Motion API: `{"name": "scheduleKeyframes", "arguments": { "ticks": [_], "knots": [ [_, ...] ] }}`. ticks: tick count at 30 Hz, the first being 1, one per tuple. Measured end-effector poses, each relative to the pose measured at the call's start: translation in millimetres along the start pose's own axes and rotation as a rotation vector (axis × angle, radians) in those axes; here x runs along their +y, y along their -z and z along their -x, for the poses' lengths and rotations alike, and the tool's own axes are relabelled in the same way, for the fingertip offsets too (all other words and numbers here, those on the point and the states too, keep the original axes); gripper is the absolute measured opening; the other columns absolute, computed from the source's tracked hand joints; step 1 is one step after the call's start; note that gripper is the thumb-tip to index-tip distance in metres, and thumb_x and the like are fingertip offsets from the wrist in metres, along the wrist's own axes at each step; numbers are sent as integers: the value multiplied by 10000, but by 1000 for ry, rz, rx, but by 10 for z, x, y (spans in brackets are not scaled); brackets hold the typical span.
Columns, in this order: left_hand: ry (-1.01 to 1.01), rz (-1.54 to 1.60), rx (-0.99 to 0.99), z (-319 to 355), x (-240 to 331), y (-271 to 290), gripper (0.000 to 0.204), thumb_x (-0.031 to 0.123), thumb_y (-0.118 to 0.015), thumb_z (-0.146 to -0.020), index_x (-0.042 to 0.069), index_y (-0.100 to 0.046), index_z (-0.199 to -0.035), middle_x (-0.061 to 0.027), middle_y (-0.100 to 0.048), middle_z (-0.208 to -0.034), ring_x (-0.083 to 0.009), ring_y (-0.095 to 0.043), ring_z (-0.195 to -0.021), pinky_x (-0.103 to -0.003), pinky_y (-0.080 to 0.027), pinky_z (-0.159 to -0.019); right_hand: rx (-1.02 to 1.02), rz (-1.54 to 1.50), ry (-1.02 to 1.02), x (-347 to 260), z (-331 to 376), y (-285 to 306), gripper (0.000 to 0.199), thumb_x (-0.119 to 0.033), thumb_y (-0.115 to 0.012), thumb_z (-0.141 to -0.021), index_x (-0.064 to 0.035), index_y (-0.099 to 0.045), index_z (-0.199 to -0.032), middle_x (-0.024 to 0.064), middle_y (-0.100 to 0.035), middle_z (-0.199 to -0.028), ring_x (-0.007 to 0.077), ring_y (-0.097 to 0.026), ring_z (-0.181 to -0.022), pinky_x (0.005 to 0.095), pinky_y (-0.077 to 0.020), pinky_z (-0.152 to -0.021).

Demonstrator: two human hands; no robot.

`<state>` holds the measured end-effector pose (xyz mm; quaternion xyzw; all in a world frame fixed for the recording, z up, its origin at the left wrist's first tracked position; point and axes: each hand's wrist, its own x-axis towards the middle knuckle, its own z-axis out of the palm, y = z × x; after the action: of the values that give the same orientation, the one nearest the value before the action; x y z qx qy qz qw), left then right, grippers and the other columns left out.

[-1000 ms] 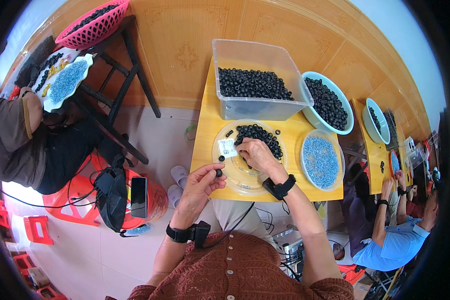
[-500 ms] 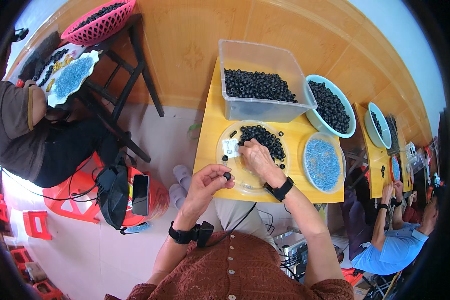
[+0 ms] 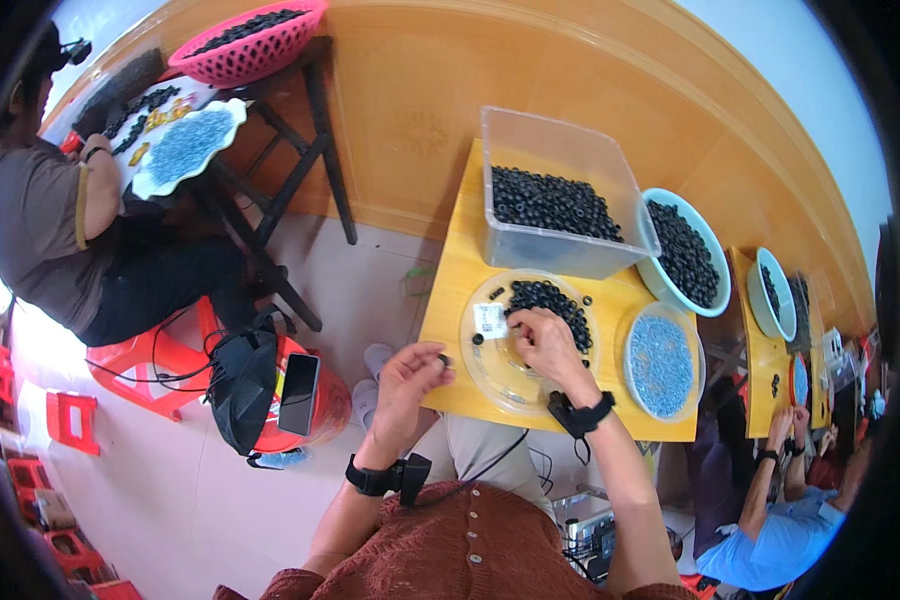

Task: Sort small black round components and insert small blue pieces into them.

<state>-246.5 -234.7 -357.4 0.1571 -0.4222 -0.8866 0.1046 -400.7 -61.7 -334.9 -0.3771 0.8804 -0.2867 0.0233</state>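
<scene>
My left hand (image 3: pixel 410 385), beside the tray's near left rim, pinches a small black ring-shaped piece (image 3: pixel 443 359) between thumb and fingertips. Over the round clear tray (image 3: pixel 475 385) is my right hand (image 3: pixel 550 345), its fingers drawn together; whatever they hold, if anything, is hidden. A heap of small black pieces (image 3: pixel 548 300) lies at the far side of that tray, just past my right fingers. One loose black piece (image 3: pixel 478 339) and a white label (image 3: pixel 490 320) sit to the left of the heap.
Behind the tray stands a clear plastic bin (image 3: pixel 560 262) of black pieces. To its right are a pale green basin (image 3: pixel 715 308) and a round dish of blue pieces (image 3: pixel 660 365). A person (image 3: pixel 45 220) sits at left near red stools (image 3: pixel 70 420); another (image 3: pixel 780 540) works at right.
The view has shifted, so the table sits lower and further right. My left hand still pinches its black piece. My right hand has stayed over the tray, near the label, with its fingers drawn in.
</scene>
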Motion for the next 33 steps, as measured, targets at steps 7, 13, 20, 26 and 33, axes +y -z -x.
{"name": "scheduleKeyframes", "arguments": {
  "ticks": [7,13,20,26,33],
  "knots": [
    [-28,-13,94,1,165,121,203,27,-532,-835,1,-540,-1035,-55,-593,-871,-133,-593,-766,-243,-487,-719,-249,-980,-334,-75,134,188,170,-98,-541,-826,-19,-616,-958,-3,-592,-818,65,-494,-680,208,-418,-628],
    [-97,-94,-283,162,344,-434,221,-72,-571,-765,-25,-570,-981,-80,-594,-933,-158,-587,-855,-282,-486,-793,-202,-1333,-264,-490,416,384,169,-67,-539,-839,20,-598,-972,29,-579,-863,91,-522,-750,226,-439,-691],
    [-121,-151,-345,273,331,-649,257,-86,-586,-766,-27,-562,-1016,-59,-571,-968,-115,-554,-899,-240,-450,-811,-15,-1092,-130,-781,629,530,157,-24,-525,-848,44,-588,-975,61,-560,-873,109,-557,-807,236,-470,-712],
    [-229,-404,-254,308,266,-793,204,-81,-600,-747,-19,-557,-937,-56,-567,-929,-114,-553,-873,-235,-455,-784,75,-1039,-144,-738,736,505,135,4,-548,-829,28,-605,-948,63,-566,-861,114,-558,-795,231,-462,-686],
    [-229,-383,-307,238,152,-779,207,-91,-588,-750,0,-562,-934,-46,-559,-913,-115,-564,-873,-235,-468,-792,213,-660,-9,-843,788,479,151,46,-573,-777,27,-620,-920,78,-564,-839,147,-556,-756,239,-449,-656]
  ]
}}
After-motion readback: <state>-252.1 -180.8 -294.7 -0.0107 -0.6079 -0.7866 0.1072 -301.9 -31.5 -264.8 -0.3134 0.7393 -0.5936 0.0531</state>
